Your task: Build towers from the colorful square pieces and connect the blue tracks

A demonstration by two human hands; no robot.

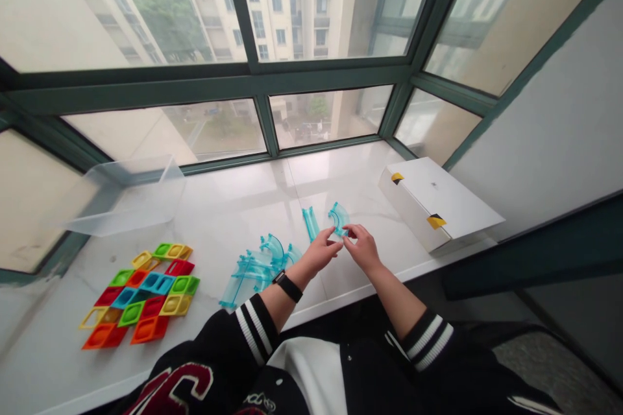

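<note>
Both my hands meet over the white marble sill. My left hand (pixel 322 248) and my right hand (pixel 361 246) pinch a curved, clear blue track piece (pixel 339 216) between their fingertips, holding it just above the sill. A straight blue track piece (pixel 310 223) lies right beside my left hand. Further left sits a loose heap of more blue track pieces (pixel 256 267). A black watch is on my left wrist.
Several coloured square blocks (pixel 142 296) lie in a flat cluster at the left. A clear plastic bin (pixel 127 195) stands behind them by the window. A white box (pixel 438 203) with yellow-and-black tape rests at the right end of the sill (pixel 233 207).
</note>
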